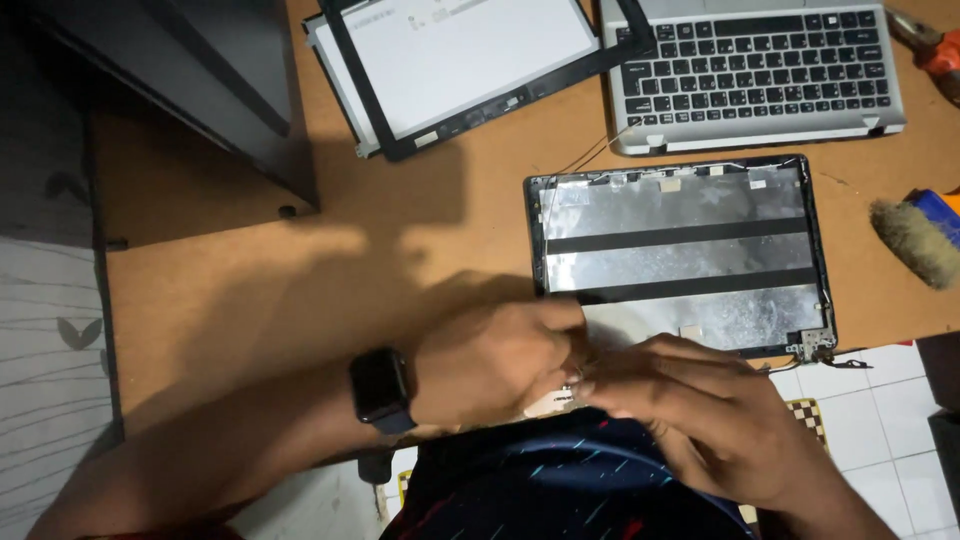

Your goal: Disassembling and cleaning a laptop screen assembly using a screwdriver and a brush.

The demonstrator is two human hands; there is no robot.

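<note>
Nearest you: both hands meet at the near-left corner of the laptop lid shell. Your left hand, black smartwatch on the wrist, is curled over that corner. Your right hand comes in from the other side, fingertips pinched on something small and pale right where the two hands touch. It's too blurred to name, and I can't tell if the left is gripping it or just bracing.

The lid shell lies flat on the brown table, inside face up: foil lining, two black strips across it. A metal hinge is still attached at its near-right corner, so that end looks not yet stripped. Near-left corner is hidden under your hands.

Further out, already separated: the display panel with the black bezel frame lying loosely over it, and the keyboard base beside it, thin wires trailing from its near-left corner.

My read: teardown mostly done, with work left on the shell's near edge.

Right edge: a brush, and an orange-handled tool by the keyboard base.
</note>
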